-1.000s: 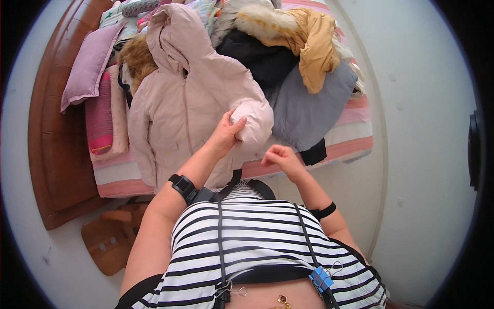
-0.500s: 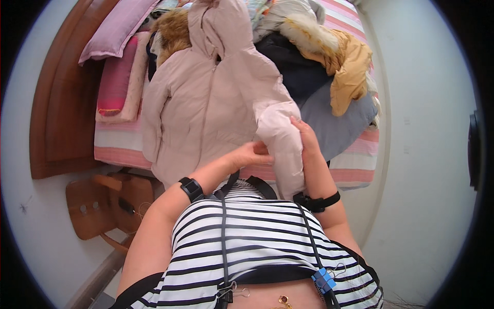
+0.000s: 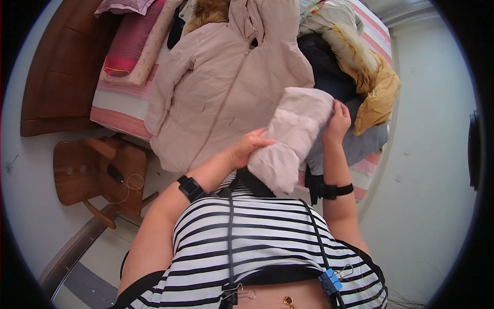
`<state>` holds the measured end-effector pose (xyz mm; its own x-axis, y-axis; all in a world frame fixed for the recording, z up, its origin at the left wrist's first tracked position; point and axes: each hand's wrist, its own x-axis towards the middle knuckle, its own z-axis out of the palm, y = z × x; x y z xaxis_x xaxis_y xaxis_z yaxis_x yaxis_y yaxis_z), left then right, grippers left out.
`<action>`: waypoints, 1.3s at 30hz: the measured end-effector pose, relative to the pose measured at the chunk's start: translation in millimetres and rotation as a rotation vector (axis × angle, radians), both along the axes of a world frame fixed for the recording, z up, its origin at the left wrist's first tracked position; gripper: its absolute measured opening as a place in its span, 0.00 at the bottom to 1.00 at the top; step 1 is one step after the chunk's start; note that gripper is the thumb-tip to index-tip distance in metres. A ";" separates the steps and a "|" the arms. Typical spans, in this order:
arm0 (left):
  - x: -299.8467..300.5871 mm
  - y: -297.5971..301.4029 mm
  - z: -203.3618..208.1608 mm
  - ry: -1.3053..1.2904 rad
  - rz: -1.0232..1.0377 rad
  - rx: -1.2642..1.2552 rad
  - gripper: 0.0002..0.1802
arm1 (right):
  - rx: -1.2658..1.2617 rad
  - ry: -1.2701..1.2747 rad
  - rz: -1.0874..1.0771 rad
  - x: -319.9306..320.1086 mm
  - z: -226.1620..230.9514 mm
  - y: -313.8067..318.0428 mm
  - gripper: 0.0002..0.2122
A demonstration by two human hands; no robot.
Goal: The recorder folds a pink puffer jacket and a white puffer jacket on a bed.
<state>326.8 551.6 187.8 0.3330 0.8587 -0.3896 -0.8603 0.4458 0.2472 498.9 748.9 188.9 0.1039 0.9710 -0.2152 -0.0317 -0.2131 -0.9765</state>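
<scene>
Coat (image 3: pixel 221 108): pale pink, hooded, lying front up on the bed, centre of view; hood end runs to the top edge, hem toward the wearer.
Zip: long front line, slanting down across the coat.
Sleeve (image 3: pixel 296 131): paler pink, puffy, creased; raised between both hands at the coat's right side, lower end hanging near the wearer's waist.
Left hand (image 3: pixel 247 148): at the sleeve's lower left edge; fingers closed on the fabric, thumb lying on top, undersides hidden.
Right hand (image 3: pixel 338 123): at the sleeve's upper right edge; fingers curled in and pinching the cloth, little gap visible.
Bed (image 3: pixel 119 106): pink and white striped cover, clothes piled along its right half.
Right pile: mustard jacket (image 3: pixel 380 95) with pale fur trim (image 3: pixel 355 51), black garment (image 3: pixel 329 69) beside the coat, grey-blue cloth (image 3: pixel 355 149) below the jacket, partly behind the right forearm.
Upper left: magenta roll (image 3: pixel 135 44) next to pink bedding (image 3: pixel 147 56), lilac pillow (image 3: pixel 126 5) cut by the top edge, brown fur (image 3: pixel 210 16) near the coat's shoulder.
Chair (image 3: pixel 77 172): brown wood, left of the wearer, small dark device (image 3: pixel 114 173) plus looped cable (image 3: pixel 136 182) on it.
Wearer: striped top (image 3: pixel 257 224), black straps on both forearms, blue clip (image 3: pixel 330 281) at right chest.
</scene>
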 end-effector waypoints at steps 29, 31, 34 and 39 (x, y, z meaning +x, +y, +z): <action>-231.4 88.0 -119.0 0.922 0.458 -0.346 0.11 | 0.468 -1.341 1.149 -24.1 -53.4 68.1 0.17; -238.9 90.0 -134.9 0.989 0.560 -0.345 0.12 | 0.422 -1.410 1.086 -23.8 -54.5 73.7 0.17; -253.2 80.2 -165.0 1.157 0.670 -0.357 0.14 | 0.170 -1.368 0.931 -50.6 -32.9 76.6 0.18; -256.6 80.1 -163.7 1.486 0.590 -0.329 0.14 | -0.088 -1.514 0.815 -75.7 -25.6 73.1 0.18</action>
